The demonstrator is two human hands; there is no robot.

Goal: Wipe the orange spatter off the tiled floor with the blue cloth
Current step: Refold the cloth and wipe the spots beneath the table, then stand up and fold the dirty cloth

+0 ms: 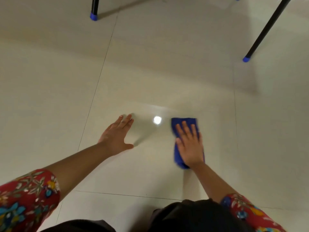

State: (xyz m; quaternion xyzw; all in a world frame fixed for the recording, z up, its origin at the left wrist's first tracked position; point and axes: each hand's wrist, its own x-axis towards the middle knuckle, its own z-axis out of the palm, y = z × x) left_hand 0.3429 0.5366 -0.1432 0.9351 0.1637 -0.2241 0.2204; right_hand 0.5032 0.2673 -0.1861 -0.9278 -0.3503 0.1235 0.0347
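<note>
The blue cloth lies folded flat on the cream tiled floor, right of centre. My right hand presses down on it with straight, spread fingers, covering most of its middle. My left hand rests flat on the bare tile to the left, fingers straight and thumb out, holding nothing. No orange spatter shows anywhere on the tiles that I can see. A bright round light reflection sits between the two hands.
Two black furniture legs with blue caps stand on the floor, one at the top left and one at the upper right. Dark grout lines cross the tiles. My dark-clothed knees fill the bottom edge.
</note>
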